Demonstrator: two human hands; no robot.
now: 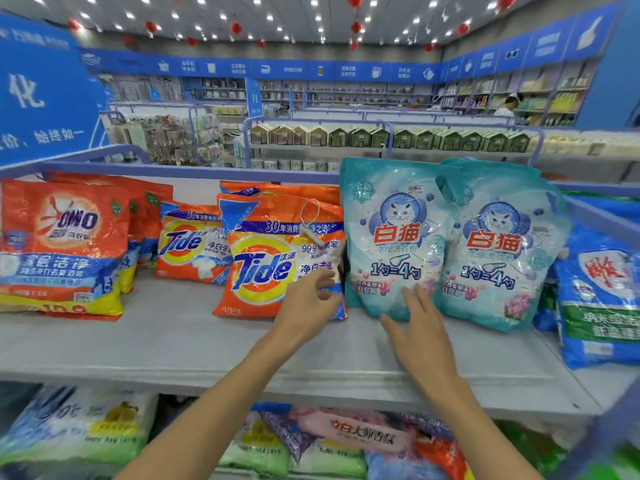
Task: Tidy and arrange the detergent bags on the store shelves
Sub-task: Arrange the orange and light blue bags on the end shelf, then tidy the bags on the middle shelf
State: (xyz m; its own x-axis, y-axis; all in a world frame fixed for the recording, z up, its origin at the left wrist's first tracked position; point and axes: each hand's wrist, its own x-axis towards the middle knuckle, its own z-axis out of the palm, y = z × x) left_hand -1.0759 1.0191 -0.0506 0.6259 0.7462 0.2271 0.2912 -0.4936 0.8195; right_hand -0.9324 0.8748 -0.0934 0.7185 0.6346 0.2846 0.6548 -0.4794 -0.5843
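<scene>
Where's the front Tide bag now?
Head view, centre: front Tide bag between the smaller Tide bag and teal cat bag, left hand pinching its lower right corner.

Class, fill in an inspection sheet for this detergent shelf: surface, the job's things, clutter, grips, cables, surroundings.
Surface: grey shelf, bags standing along it.
Job's things: OMO bags at left; rear Tide bag; front Tide bag; left cat-logo bag and right cat-logo bag side by side; blue bag far right.
Clutter: white looped tag on the front Tide bag.
Grips: left hand pinches the front Tide bag's lower right corner; right hand, fingers straight, touches the left cat-logo bag.
Cables: nothing seen.
Surroundings: lower-shelf bags; store aisles behind; distant person.
</scene>
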